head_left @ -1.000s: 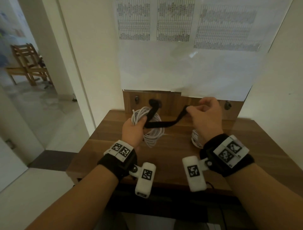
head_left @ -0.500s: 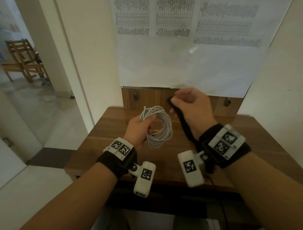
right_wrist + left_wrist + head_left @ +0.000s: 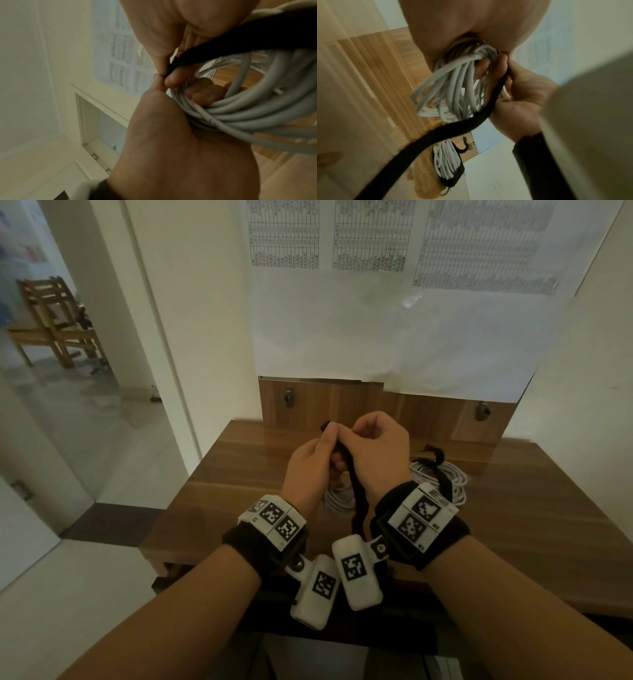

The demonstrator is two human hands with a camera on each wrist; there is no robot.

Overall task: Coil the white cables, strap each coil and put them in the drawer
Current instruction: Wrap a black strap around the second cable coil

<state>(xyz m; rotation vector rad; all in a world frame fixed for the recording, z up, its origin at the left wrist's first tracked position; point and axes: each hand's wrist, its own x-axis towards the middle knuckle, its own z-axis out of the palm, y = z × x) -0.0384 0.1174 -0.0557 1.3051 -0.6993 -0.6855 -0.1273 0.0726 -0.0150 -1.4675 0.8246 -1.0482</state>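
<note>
My left hand (image 3: 311,470) grips a white cable coil (image 3: 337,498) at its top, and the loops hang below my fist above the table. In the left wrist view the coil (image 3: 453,88) dangles from my palm. My right hand (image 3: 373,450) presses against the left and pinches a black strap (image 3: 358,501), whose free end hangs down between my wrists. The right wrist view shows thumb and finger pinching the strap (image 3: 197,54) just above the coil (image 3: 248,115). A second white coil (image 3: 445,477), bound with a black strap, lies on the table to the right.
The wooden table (image 3: 239,474) stands against a wall with a wooden back panel (image 3: 342,405) bearing small hooks. White paper sheets (image 3: 394,320) hang above it. To the left is a doorway with a wooden chair (image 3: 51,320) beyond.
My hands have come together. The right hand carried the strap across to the top of the coil, and the coil has sunk below my fists. The head view has tilted slightly.
</note>
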